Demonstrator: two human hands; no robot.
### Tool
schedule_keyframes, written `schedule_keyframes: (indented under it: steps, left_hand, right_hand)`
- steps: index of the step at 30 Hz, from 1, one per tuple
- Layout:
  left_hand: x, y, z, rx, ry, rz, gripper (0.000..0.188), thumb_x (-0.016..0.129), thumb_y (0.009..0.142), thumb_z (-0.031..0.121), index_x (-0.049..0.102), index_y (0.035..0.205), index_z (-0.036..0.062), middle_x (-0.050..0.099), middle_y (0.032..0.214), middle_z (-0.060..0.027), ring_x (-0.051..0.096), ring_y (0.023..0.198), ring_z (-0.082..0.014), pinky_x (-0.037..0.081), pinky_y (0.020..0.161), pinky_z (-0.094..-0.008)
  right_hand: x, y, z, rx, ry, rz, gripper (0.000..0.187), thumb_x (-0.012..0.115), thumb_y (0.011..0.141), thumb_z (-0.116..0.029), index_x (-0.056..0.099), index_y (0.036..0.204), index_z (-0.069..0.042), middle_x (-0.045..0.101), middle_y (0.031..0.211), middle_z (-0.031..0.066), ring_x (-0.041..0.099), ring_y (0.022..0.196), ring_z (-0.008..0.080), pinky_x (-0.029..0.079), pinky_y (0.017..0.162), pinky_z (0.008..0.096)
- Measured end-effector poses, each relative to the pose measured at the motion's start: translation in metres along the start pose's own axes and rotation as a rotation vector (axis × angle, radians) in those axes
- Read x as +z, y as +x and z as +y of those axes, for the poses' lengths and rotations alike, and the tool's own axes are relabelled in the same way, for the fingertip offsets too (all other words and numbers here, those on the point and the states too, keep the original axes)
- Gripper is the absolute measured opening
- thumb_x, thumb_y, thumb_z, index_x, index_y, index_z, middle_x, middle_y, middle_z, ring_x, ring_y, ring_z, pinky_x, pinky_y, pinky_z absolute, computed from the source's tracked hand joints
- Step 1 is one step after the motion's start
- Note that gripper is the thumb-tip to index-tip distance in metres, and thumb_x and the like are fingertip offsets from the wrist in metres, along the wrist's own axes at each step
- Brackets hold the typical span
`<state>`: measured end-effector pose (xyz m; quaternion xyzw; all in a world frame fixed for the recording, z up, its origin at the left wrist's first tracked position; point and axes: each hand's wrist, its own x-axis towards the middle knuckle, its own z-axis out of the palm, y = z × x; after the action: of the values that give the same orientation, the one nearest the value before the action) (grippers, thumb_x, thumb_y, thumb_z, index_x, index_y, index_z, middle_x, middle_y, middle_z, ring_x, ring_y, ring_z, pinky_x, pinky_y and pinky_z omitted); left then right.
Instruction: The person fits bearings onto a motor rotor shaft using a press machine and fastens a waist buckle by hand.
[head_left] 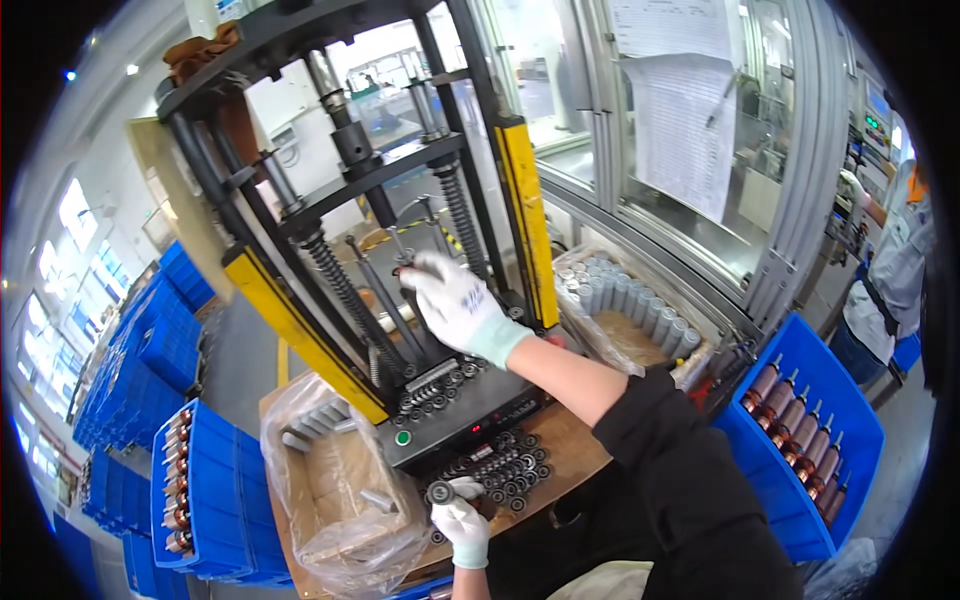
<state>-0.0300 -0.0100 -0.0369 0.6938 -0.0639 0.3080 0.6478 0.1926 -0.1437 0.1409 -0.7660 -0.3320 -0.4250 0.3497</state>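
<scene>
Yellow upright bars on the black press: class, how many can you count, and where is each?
2. The left yellow bar runs along the near left side of the press; the right yellow bar runs along its right side. Others may be hidden behind.

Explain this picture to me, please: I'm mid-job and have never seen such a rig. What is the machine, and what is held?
This single wide view comes from a camera on the worker's head, looking down. The black frame with yellow side guards looks like a press. The gloved right hand reaches into it; whether it holds anything is unclear. The gloved left hand holds a dark, round-ended part. Small dark rings lie clustered on the wooden table; plastic-lined boxes on either side hold grey cylinders.
</scene>
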Motion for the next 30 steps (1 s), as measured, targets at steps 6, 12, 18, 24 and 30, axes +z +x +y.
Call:
schedule_keyframes:
  steps: [6,12,18,24,30]
  left_hand:
    - [-0.001,-0.003,-0.002,0.062,0.107,-0.059,0.048,0.044,0.105,0.038,0.063,0.080,0.0017,0.067,0.080,-0.0105,0.062,0.071,-0.0195,0.049,0.065,-0.0339]
    - [0.005,-0.001,0.003,0.075,0.145,-0.055,0.052,0.041,0.105,0.042,0.060,0.080,0.0004,0.065,0.077,-0.0106,0.063,0.073,-0.0229,0.050,0.071,-0.0368]
    - [0.000,0.000,-0.006,0.049,0.104,-0.017,0.056,0.036,0.107,0.045,0.052,0.078,-0.0005,0.060,0.078,-0.0110,0.057,0.074,-0.0213,0.049,0.074,-0.0357]
    - [0.005,-0.001,-0.001,0.045,0.173,-0.067,0.060,0.029,0.107,0.048,0.050,0.074,0.0024,0.056,0.076,-0.0086,0.055,0.076,-0.0235,0.048,0.078,-0.0395]
    - [0.006,0.009,-0.019,0.103,0.150,-0.132,0.054,0.035,0.105,0.043,0.055,0.077,0.0018,0.058,0.075,-0.0095,0.057,0.073,-0.0230,0.049,0.073,-0.0392]
  right_hand:
    - [0.065,0.038,0.012,0.442,-0.167,-0.160,0.042,0.066,0.087,-0.025,0.057,0.127,-0.016,0.053,0.130,0.0265,0.057,0.113,0.0427,0.047,0.098,0.0486]
    - [0.088,0.050,0.041,0.388,-0.159,-0.035,0.030,0.065,0.084,-0.023,0.061,0.113,-0.016,0.056,0.116,0.0226,0.062,0.102,0.0413,0.053,0.085,0.0506]
    - [0.009,0.050,-0.020,0.225,0.036,0.173,0.019,0.063,0.082,-0.017,0.060,0.101,-0.014,0.055,0.107,0.0198,0.063,0.086,0.0400,0.053,0.077,0.0489]
    - [-0.178,-0.044,-0.098,-0.070,0.012,0.133,0.023,0.069,0.074,-0.008,0.060,0.094,-0.015,0.058,0.105,0.0155,0.063,0.071,0.0310,0.053,0.059,0.0415]
    - [-0.347,-0.128,-0.130,0.166,-0.647,-0.020,0.023,0.067,0.073,-0.006,0.062,0.094,-0.016,0.059,0.105,0.0129,0.064,0.073,0.0277,0.054,0.059,0.0370]
